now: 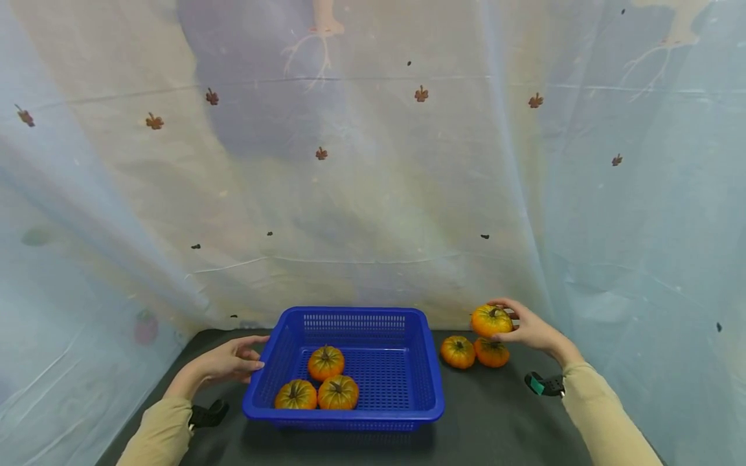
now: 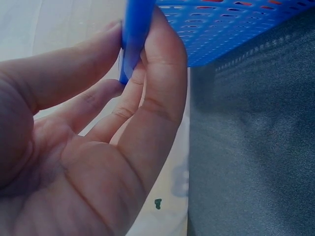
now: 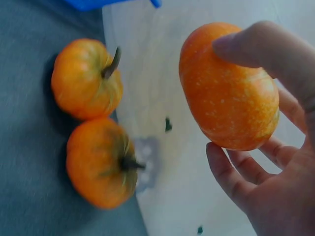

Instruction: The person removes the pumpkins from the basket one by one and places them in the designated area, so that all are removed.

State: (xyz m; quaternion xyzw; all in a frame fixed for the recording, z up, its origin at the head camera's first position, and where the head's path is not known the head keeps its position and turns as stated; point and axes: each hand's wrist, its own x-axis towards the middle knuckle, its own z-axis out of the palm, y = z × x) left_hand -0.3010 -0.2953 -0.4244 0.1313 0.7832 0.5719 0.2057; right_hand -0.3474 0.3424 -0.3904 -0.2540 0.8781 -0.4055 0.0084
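Note:
A small orange pumpkin point(image 3: 229, 93) is gripped in my right hand point(image 1: 527, 329), thumb on one side and fingers on the other. In the right wrist view it hangs above the table, apart from two more pumpkins, one point(image 3: 86, 78) touching the other point(image 3: 101, 162). My left hand point(image 1: 230, 362) pinches the left rim of a blue plastic basket point(image 1: 434, 388) between thumb and fingers, as the left wrist view shows. Inside the basket, on its left side, sit three pumpkins: one behind point(image 1: 326, 362) and two in front, left point(image 1: 295, 395) and right point(image 1: 339, 393).
The basket stands on a dark table point(image 1: 466, 427). A pale printed curtain point(image 1: 373, 194) hangs close behind the table and along both sides. Black straps with devices are worn on the left wrist point(image 1: 208, 414) and right wrist point(image 1: 544, 385).

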